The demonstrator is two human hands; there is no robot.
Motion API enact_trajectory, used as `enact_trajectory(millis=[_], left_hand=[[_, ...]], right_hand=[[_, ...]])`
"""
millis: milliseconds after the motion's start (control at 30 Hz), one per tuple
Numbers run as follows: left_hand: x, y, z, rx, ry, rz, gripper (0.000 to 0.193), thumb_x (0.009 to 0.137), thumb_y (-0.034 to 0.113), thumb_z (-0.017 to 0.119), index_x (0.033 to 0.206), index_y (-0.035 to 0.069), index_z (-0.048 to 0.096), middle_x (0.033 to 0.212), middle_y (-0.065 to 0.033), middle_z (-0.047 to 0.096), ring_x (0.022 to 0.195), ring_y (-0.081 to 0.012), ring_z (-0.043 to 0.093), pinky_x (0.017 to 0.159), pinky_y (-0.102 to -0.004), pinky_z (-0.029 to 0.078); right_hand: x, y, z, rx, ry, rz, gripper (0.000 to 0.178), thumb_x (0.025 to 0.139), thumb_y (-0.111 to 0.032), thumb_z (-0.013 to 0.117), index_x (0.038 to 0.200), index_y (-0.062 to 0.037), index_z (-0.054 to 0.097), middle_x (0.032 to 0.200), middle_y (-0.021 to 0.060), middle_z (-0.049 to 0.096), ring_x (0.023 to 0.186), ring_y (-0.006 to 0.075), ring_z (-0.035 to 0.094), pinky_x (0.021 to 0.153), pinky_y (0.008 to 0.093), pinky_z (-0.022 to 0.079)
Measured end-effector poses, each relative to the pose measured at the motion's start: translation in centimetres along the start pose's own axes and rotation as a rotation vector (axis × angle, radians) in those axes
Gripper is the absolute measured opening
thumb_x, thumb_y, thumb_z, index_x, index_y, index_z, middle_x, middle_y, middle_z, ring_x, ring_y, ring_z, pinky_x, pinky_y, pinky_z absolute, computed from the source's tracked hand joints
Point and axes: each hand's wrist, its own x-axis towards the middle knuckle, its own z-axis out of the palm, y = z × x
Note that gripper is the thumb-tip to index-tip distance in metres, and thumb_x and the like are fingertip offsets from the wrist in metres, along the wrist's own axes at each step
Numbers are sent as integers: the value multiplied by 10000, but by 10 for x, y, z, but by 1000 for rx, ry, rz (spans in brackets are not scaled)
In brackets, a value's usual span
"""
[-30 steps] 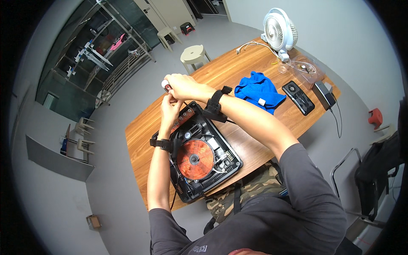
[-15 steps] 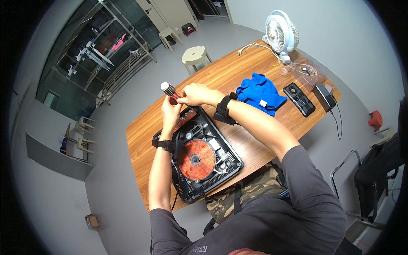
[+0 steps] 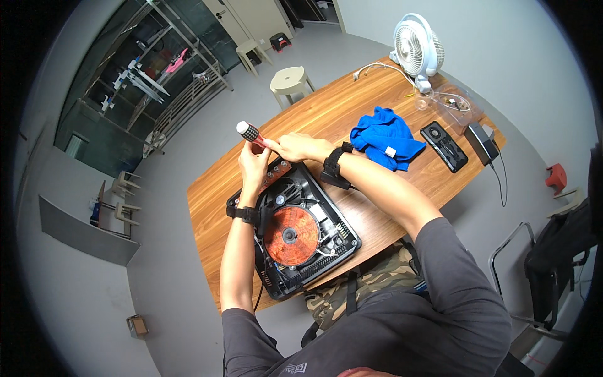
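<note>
The left hand (image 3: 253,166) has its fingers closed around the lower part of a red screwdriver-like tool with a dark checked grip and white end (image 3: 251,132); the right hand (image 3: 298,147) pinches or touches its handle from the side. The tool stands tilted at the far edge of an opened black plastic appliance (image 3: 314,273); its tip is hidden. A steady left-hand guide, with light turns from the right, would probably serve best, since the round copper-coloured coil (image 3: 295,251) lies exposed. The black strapped wrist module (image 3: 259,217) overhangs that coil and could snag. Right of the appliance, on the wood-grain bench (image 3: 210,201), lie a crumpled blue cloth (image 3: 386,138), a black rectangular device (image 3: 445,146) and, farther off, a white fan (image 3: 411,50), all out of the way.
</note>
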Motion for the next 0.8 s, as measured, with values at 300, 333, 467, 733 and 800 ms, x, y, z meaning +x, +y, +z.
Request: enact_trajectory(millis=[300,333,467,733,800], left_hand=[[2,10,-10,26,6,7,338,873,224,804,1071,-9,662,931,-130,755,861,-222,729,803,-366,558],[1,12,-14,43,5,1,345,873,233,807,1068,-11,661,930,-130,755,859,-221,728,804,-365,557],[-7,22,-30,17,26,18,346,873,235,811,1060,-16,663,929,-126,753,867,-211,723,818,-362,552],[-35,26,-86,-31,63,-34,350,873,246,808,1049,-21,666,955,-122,753,898,-195,712,842,-358,539],[-45,24,-100,-45,80,-35,349,873,248,807,1047,-21,669,959,-122,753,902,-193,711,842,-356,538]], right_hand=[[-4,-1,-8,17,74,-107,671,1096,-472,249,1020,27,690,1003,304,696,1016,499,645,880,563,500],[-6,-5,-10,20,87,-125,648,1098,-449,252,1028,25,688,1008,302,695,1023,497,642,882,560,499],[-3,-2,-7,35,130,-168,447,1039,-357,446,1151,-4,696,1063,261,714,1064,437,663,916,507,521],[-20,-25,8,12,-29,-217,419,856,-270,794,1176,-13,710,1105,177,737,1054,328,699,904,410,550],[-25,-40,15,6,-54,-251,403,856,-275,796,1150,-10,720,1077,183,742,1031,332,705,891,417,550]])
